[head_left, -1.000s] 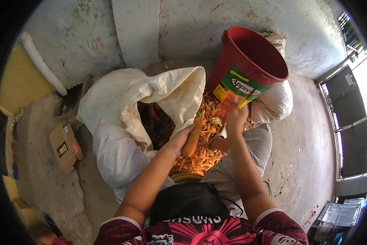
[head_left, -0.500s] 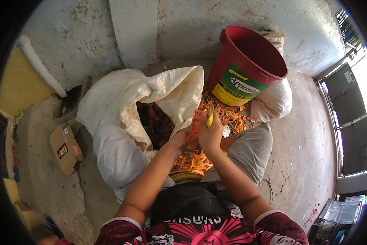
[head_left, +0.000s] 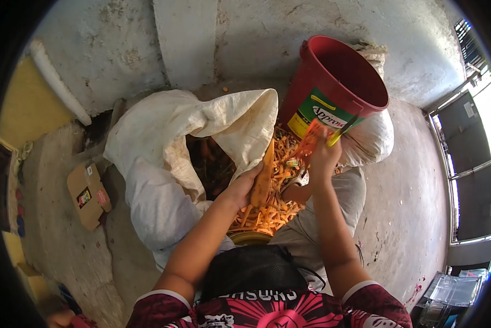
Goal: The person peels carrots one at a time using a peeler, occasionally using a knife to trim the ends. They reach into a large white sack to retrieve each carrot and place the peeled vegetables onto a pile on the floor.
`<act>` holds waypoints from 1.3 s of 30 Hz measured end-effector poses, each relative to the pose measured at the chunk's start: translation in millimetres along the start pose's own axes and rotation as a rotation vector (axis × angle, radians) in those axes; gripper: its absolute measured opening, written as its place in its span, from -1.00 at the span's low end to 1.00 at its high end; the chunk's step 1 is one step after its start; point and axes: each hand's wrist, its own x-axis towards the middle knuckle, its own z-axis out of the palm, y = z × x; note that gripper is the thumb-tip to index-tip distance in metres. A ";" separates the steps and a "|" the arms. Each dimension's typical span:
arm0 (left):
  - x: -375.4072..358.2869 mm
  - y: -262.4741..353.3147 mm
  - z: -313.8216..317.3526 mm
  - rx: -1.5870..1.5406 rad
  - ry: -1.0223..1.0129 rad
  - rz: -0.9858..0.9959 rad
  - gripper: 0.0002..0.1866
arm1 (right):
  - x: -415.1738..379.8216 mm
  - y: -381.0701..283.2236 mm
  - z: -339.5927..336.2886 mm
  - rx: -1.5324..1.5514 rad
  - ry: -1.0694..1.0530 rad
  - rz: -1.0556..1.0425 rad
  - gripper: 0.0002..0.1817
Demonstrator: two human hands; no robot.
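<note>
My left hand (head_left: 244, 187) is closed around a long orange carrot (head_left: 264, 177), which points up and away over a heap of orange strips (head_left: 262, 218). To the right, in front of the red bucket (head_left: 294, 93), my right hand (head_left: 325, 156) grips an orange slotted tool (head_left: 311, 139) and a knife with a yellow-green handle (head_left: 334, 138). Tool and carrot are apart. The open white sack (head_left: 152, 120) stands just left of my left hand, with dark contents inside.
A filled white sack (head_left: 374, 136) leans behind the bucket. Cut cardboard (head_left: 89, 197) lies on the floor at left. A wall (head_left: 256, 33) rises at the back, and clear plastic containers (head_left: 453, 287) sit at lower right.
My right hand has moved right and up with the orange tool and the knife, away from my left hand. The carrot in my left hand now shows at full length.
</note>
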 end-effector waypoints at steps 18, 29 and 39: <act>-3.6 3.0 -0.2 0.107 -0.204 0.028 -0.68 | -69.8 -16.0 28.4 -0.193 -0.178 -0.067 -0.78; -21.9 -1.6 17.9 0.248 -0.203 -0.106 -0.58 | 50.8 41.3 -2.5 -0.109 0.268 -0.101 -0.81; 8.6 -2.9 -6.4 -0.096 0.002 -0.025 -0.62 | -46.8 0.3 17.5 0.144 -0.221 0.363 -0.81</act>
